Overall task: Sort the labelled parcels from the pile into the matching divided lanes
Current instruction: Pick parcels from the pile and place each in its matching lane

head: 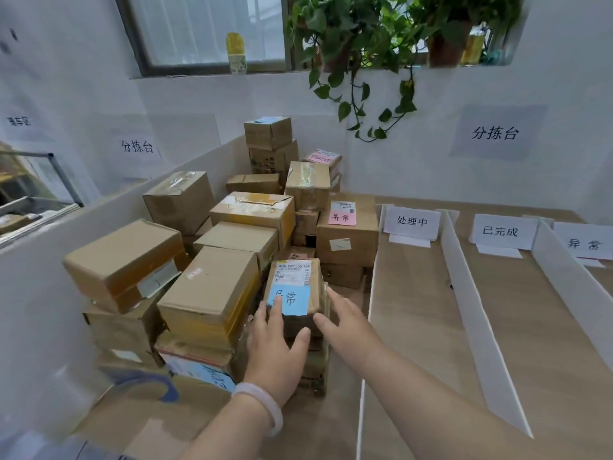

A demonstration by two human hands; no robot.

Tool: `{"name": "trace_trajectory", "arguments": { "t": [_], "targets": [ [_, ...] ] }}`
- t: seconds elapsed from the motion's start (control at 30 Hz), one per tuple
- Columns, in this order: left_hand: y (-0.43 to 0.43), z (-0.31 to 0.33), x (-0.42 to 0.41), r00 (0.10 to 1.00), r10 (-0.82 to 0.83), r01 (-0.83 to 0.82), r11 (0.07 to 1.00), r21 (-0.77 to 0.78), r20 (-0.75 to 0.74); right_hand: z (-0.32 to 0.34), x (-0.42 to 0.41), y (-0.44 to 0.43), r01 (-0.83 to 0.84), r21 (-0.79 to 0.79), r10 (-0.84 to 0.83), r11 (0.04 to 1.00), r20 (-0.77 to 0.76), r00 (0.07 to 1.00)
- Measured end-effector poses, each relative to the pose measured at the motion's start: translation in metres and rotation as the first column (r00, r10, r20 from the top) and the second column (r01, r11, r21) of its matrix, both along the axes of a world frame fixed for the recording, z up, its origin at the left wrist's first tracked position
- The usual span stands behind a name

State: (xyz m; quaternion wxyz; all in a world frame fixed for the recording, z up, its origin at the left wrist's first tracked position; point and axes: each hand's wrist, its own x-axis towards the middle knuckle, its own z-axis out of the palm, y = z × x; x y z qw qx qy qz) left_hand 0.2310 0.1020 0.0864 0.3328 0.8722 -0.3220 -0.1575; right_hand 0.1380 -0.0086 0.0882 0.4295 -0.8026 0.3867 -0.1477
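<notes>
A pile of brown parcels (212, 227) fills the space left of and behind the blue-labelled parcel (293, 290), stacked against a white side wall (39, 310). The closest one, a large plain box (209, 290), stands just left of the blue-labelled parcel and touches it. That parcel sits on top of the near right corner of the pile, with a printed shipping slip at its far end and a blue note reading 异常.

The left hand (277, 350), with a pale bracelet (262, 406) on its wrist, rests open on the parcel. Its straight fingers lie over the blue note and its thumb is spread across the near face. The right hand (345, 323) is also open, with its fingers stretched along the parcel's right side; whether they touch it cannot be told.

Behind and to the right of the parcel stands a box with a pink 异常 note (342, 217). Further right, white dividers (477, 310) split the wooden desk (411, 327) into lanes marked by three cards: 处理中 (411, 222), 已完成 (501, 231) and 异常 (583, 243).
</notes>
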Motion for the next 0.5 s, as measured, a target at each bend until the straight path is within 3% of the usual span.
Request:
{"name": "trace_trajectory", "arguments": {
  "t": [0.13, 0.27, 0.5],
  "targets": [
    [0.000, -0.004, 0.012, 0.988, 0.005, -0.020, 0.996, -0.092, -0.156, -0.004, 0.018, 0.005, 0.037, 0.105, -0.037, 0.994, 0.006, 0.999],
    [0.001, -0.007, 0.024, 0.979, -0.013, -0.040, 0.967, -0.252, -0.202, -0.006, 0.022, 0.015, 0.126, 0.207, -0.159, 0.970, 0.154, 0.975],
    [-0.020, 0.008, 0.022, 0.932, -0.188, 0.021, 0.883, -0.470, -0.311, -0.002, -0.003, 0.027, 0.349, 0.383, -0.487, 0.855, 0.365, 0.793]
  ]
}}
